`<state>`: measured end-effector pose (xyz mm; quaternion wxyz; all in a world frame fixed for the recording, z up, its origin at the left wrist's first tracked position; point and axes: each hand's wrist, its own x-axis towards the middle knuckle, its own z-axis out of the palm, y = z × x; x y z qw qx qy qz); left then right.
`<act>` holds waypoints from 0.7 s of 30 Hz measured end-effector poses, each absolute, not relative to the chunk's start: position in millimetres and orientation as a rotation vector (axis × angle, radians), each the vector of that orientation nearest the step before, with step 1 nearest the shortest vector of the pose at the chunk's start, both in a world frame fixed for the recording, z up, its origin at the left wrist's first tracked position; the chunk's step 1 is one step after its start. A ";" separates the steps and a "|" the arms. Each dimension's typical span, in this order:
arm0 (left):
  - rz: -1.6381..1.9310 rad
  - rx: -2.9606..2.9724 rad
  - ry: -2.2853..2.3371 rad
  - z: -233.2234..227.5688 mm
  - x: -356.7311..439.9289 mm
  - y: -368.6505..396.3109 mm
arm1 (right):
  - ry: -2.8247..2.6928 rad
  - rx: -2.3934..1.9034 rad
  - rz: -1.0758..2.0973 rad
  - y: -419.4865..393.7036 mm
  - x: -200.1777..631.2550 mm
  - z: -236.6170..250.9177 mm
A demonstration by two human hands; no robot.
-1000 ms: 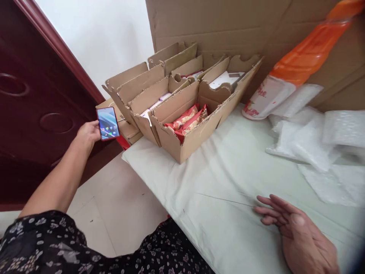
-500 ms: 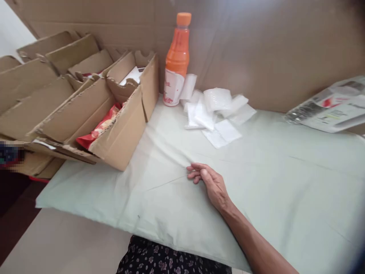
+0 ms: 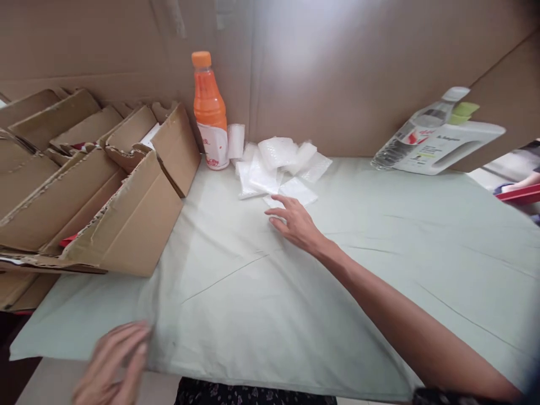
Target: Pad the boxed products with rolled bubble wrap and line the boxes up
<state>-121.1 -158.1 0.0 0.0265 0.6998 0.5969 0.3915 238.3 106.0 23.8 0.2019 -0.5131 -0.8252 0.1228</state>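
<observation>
Head view, and here's my right grip (image 3: 297, 225), empty and loosely spread wide over the pale green worktop (image 3: 236, 320), right by the near side of the bubble-wrap pieces (image 3: 270, 166)! Touching or just short, I can't tell. Those pieces lie heaped beside the orange bottle (image 3: 210, 109). Down at the near edge, my left grip (image 3: 112, 365) is a blur, half curled; holding anything, I can't tell. Cardboard boxes (image 3: 137, 211) stand left, a clear bottle (image 3: 426, 129) and white jug (image 3: 459, 146) right.

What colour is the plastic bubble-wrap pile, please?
The bubble-wrap pile is translucent white, in the head view.
</observation>
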 end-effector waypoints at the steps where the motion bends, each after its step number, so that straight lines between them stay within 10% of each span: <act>1: 1.183 2.271 1.692 -1.0 -103.3 -143.6 | -2.338 -1.474 0.281 122.8 235.9 22.2; 11: 0.995 0.966 1.128 26.1 13.0 -42.3 | -2.250 -1.057 0.012 39.6 245.0 35.4; 21: 0.956 0.599 1.094 12.5 32.6 -42.5 | -2.177 -1.121 0.658 -25.4 275.6 17.4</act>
